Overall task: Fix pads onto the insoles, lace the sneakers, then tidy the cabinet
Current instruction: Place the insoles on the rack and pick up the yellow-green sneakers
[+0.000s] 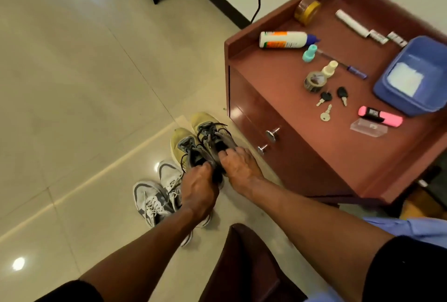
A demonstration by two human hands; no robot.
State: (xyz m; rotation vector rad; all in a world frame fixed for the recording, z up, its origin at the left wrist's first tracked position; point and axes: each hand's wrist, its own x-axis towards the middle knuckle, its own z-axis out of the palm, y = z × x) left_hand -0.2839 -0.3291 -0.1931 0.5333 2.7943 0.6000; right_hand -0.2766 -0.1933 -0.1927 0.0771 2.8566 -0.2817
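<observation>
Two yellow-and-grey sneakers with dark laces stand side by side on the floor beside the cabinet. My left hand [199, 186] grips the heel collar of the left yellow sneaker [183, 143]. My right hand [238, 165] grips the collar of the right yellow sneaker [209, 127], fingers curled into its opening. A pair of white-and-grey sneakers [154, 196] with white laces lies just nearer to me, partly hidden under my left forearm. The red-brown cabinet [290, 161] stands to the right, its top scattered with small items.
On the cabinet top lie a glue bottle [283, 40], a yellow tape roll [307, 10], a patterned tape roll [314, 81], small bottles, several keys [325, 108], a pink highlighter [379, 116], a white tube [352, 23] and a blue tub [416, 76]. A dark chair arm [244, 263] is in front of me.
</observation>
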